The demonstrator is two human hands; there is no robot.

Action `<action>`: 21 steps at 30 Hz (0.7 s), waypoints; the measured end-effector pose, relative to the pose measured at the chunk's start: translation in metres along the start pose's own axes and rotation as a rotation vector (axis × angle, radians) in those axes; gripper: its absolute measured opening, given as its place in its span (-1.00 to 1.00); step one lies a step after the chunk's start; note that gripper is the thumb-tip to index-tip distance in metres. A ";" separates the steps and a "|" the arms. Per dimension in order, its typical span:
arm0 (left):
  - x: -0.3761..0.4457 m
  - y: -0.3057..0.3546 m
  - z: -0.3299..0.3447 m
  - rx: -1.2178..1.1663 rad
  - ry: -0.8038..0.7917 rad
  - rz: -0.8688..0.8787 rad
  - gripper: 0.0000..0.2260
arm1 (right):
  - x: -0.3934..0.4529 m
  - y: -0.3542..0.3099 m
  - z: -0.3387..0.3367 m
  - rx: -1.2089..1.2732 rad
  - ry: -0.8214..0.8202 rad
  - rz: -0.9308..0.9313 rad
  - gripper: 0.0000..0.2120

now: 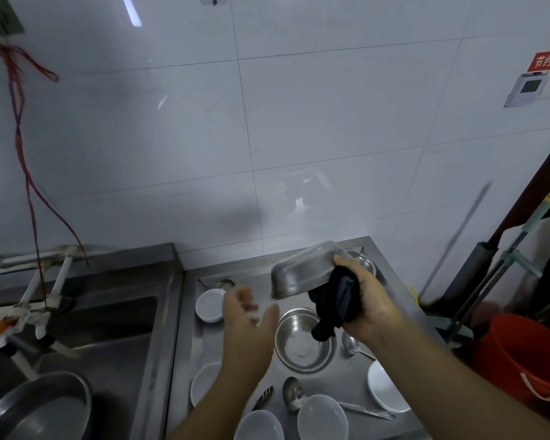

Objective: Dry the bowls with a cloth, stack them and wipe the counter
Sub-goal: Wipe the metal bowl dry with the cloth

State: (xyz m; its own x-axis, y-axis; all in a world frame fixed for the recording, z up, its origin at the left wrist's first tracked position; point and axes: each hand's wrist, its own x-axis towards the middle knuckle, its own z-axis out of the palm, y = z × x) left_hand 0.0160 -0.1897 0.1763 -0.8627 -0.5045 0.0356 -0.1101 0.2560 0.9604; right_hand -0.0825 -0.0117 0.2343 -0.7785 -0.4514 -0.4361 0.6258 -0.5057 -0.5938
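While a steel bowl (302, 274) is held tilted above the counter (191, 341), its drying is in hand.

The bowl's rim is pinched through a dark cloth (337, 303) by the right hand (367, 304); the left hand (248, 315), blurred, hangs spread just beside, holding nothing. The bowl would best be steadied by it while the cloth is worked round inside, then set in the steel bowl below (304, 339).

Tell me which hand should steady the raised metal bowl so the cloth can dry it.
Left. The left hand is open and empty beside the raised metal bowl. The right hand already holds that bowl and the dark cloth.
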 end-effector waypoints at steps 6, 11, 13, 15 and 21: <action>0.006 0.016 0.022 -0.786 -0.071 -0.606 -0.71 | 0.000 0.021 -0.012 0.022 -0.020 0.002 -0.63; 0.016 0.028 0.018 -1.180 0.012 -0.606 -0.77 | -0.002 0.043 -0.017 -0.086 0.026 0.044 -0.48; 0.023 0.033 0.010 -1.240 0.008 -0.560 -0.75 | -0.005 0.048 -0.020 -0.179 0.046 0.091 -0.34; 0.031 0.038 0.001 -1.238 0.021 -0.504 -0.75 | -0.009 0.050 -0.026 -0.272 0.068 0.136 -0.24; 0.041 0.040 -0.023 -0.895 0.060 -0.405 -0.72 | -0.008 0.045 -0.033 -0.365 0.278 0.011 -0.37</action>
State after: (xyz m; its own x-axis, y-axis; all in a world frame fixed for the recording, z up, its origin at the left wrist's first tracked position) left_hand -0.0124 -0.2191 0.2225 -0.8129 -0.4637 -0.3524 0.0441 -0.6524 0.7566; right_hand -0.0499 -0.0064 0.1885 -0.7861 -0.2158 -0.5791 0.6154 -0.1871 -0.7657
